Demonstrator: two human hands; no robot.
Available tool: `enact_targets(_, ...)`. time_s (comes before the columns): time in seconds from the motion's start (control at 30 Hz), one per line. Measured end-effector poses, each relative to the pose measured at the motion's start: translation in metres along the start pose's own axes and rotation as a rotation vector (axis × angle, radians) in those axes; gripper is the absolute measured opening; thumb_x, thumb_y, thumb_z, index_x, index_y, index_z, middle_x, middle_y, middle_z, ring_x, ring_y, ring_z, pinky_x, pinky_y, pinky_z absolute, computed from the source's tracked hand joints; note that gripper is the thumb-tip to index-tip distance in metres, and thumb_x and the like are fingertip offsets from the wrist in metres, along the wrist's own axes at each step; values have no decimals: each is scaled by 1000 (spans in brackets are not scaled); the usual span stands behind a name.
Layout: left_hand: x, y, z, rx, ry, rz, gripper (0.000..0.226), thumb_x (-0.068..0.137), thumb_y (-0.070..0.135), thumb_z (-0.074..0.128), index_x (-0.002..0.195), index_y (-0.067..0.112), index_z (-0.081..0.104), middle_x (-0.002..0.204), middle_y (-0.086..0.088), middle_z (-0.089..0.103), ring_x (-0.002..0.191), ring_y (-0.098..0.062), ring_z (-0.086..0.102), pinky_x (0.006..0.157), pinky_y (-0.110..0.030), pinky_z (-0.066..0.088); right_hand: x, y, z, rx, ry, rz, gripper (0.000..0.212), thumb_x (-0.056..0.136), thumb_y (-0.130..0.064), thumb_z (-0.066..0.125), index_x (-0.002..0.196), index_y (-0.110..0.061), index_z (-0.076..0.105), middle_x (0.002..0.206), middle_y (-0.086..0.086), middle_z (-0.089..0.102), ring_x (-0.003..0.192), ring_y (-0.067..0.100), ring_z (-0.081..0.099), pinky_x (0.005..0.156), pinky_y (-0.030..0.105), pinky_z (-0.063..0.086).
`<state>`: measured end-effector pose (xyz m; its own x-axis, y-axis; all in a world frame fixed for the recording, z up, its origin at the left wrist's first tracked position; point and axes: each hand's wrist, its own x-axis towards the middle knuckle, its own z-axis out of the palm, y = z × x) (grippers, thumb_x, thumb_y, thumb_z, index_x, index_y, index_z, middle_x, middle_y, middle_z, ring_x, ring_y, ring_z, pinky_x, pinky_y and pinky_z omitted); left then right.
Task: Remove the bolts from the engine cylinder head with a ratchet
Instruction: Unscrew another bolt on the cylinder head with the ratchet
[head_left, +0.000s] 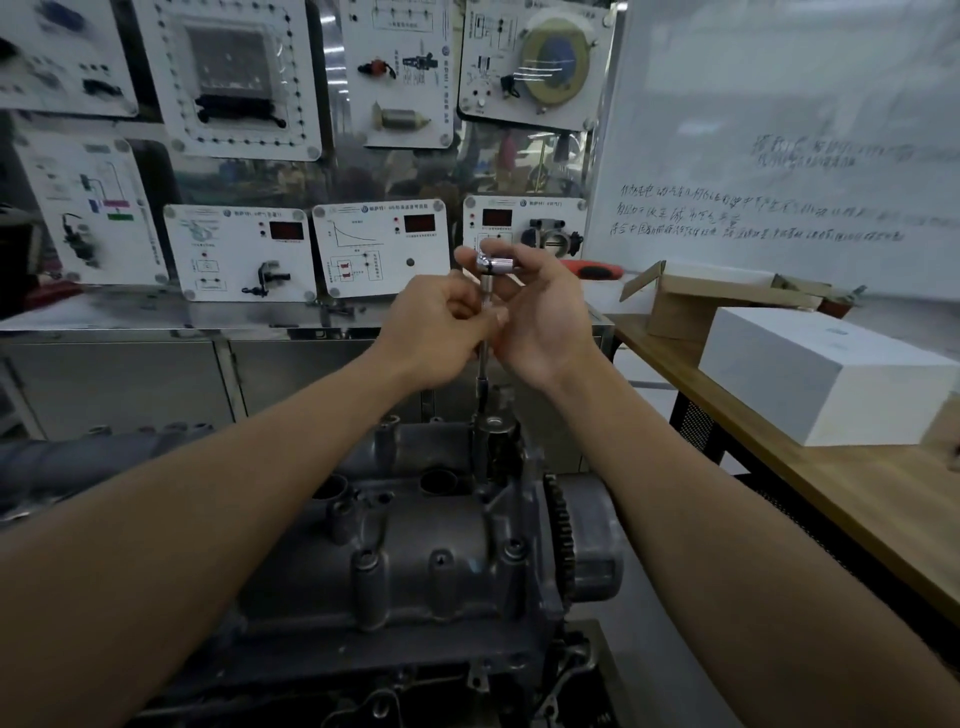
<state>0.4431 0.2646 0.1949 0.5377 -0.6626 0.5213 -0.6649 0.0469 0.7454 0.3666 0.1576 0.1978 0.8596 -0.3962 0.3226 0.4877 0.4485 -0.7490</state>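
One ratchet (491, 264) stands upright on its single extension shaft (483, 364), lower end down in the one cylinder head (441, 551). The left hand (441, 322) pinches the shaft; the right hand (545, 322) grips the ratchet's top

Chrome ratchet (493, 264) upright on long extension, lower end sunk into dark grey cast cylinder head (415, 582) near its 1 o'clock corner. Recessed bolts (440, 558) along 6 o'clock edge.
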Motion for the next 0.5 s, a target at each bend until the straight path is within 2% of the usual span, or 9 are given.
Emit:
enact_targets(0.03, 0, 0, 0, -28, -59, -1, 14, 97, 9, 65, 87, 1, 70, 78, -11, 73, 68, -17, 72, 69, -33, 60, 3, -1, -2, 56, -23, 32, 26, 89, -26, 56, 82, -14, 77, 99, 9, 76, 86, 26, 73, 75, 37, 59)
enact_targets(0.1, -1, 2, -1, -82, -149, -25, 17, 101, 7, 56, 91, 3, 69, 82, -10, 73, 66, -8, 70, 67, -20, 57, 9, -3, -5, 126, -46, 81, 28, 92, -25, 53, 84, -12, 76, 98, 9, 76, 85, 26, 73, 65, 35, 60)
enact_targets(0.17, -1, 3, -2, -92, -157, -46, 19, 103, 6, 53, 94, -2, 68, 85, -13, 73, 67, -9, 71, 64, -18, 56, 9, -6, -6, 145, -55, 105, 25, 94, -22, 51, 89, -11, 72, 99, 8, 76, 82, 25, 73, 57, 30, 55)
enact_targets(0.23, -1, 2, -2, -53, -102, -27, 20, 101, 7, 56, 95, -8, 68, 86, -15, 74, 70, -15, 74, 64, -23, 59, 9, -6, -5, 4, -32, 34, 22, 100, -21, 48, 98, -14, 68, 104, 5, 76, 86, 21, 72, 61, 29, 50)
enact_targets(0.27, -2, 1, -2, -22, -73, -2, 21, 100, 8, 58, 94, -8, 70, 85, -16, 75, 71, -20, 75, 66, -29, 62, 7, -3, -5, -157, 14, -70, 22, 102, -20, 47, 102, -15, 68, 103, 5, 76, 87, 19, 71, 63, 29, 49)
enact_targets(0.33, -2, 1, -2, 41, -37, 70, 22, 99, 9, 62, 86, -5, 72, 79, -17, 74, 69, -28, 74, 68, -42, 62, 0, 6, -6, -590, 112, -447, 21, 103, -14, 50, 107, -11, 70, 94, 9, 74, 85, 13, 67, 70, 23, 52)
enact_targets(0.4, -4, 2, -2, 138, -14, 154, 24, 95, 7, 62, 76, -4, 71, 69, -17, 71, 63, -34, 69, 64, -49, 58, -8, 11, -6, -1011, 93, -883, 18, 100, -6, 57, 108, -2, 71, 94, 2, 72, 86, 7, 65, 78, 20, 52)
enact_targets(0.43, -4, 2, -1, 177, -1, 178, 24, 93, 5, 62, 73, -4, 70, 66, -17, 69, 62, -36, 68, 63, -50, 57, -9, 12, -7, -1119, 65, -1016, 17, 99, -4, 58, 108, 1, 72, 98, -1, 70, 88, 3, 65, 81, 18, 51)
enact_targets(0.5, -4, 2, 0, 146, 31, 157, 21, 92, 6, 65, 74, -3, 72, 68, -14, 71, 63, -35, 69, 64, -51, 57, -9, 11, -5, -1047, 82, -939, 20, 100, -6, 56, 111, 0, 72, 101, 0, 70, 91, -5, 64, 83, 12, 49)
